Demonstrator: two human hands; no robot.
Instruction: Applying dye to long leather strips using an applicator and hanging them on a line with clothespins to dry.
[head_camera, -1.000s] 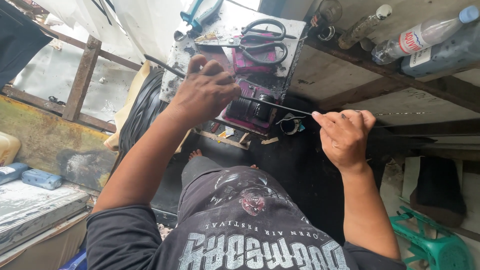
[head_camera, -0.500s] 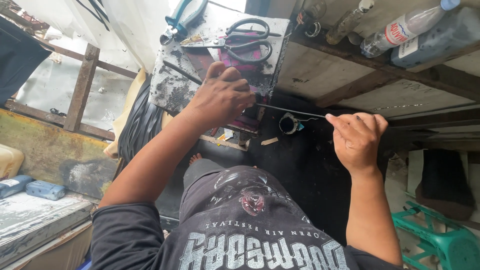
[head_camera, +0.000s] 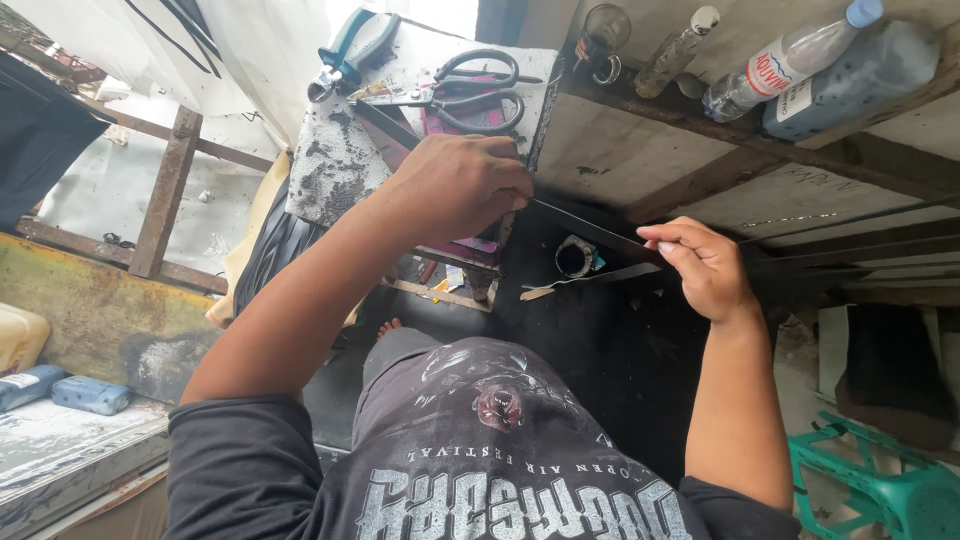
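The left hand (head_camera: 462, 188) presses closed on the near edge of the worn work block (head_camera: 330, 160), gripping one end of a thin dark strip (head_camera: 590, 228). The right hand (head_camera: 705, 265) pinches its right end. Scissors (head_camera: 470, 95) lie beyond.

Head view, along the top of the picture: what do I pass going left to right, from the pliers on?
Blue-handled pliers → black scissors → dark glass cup → small clear bottle with white cap → plastic water bottle with blue cap → bluish jug.
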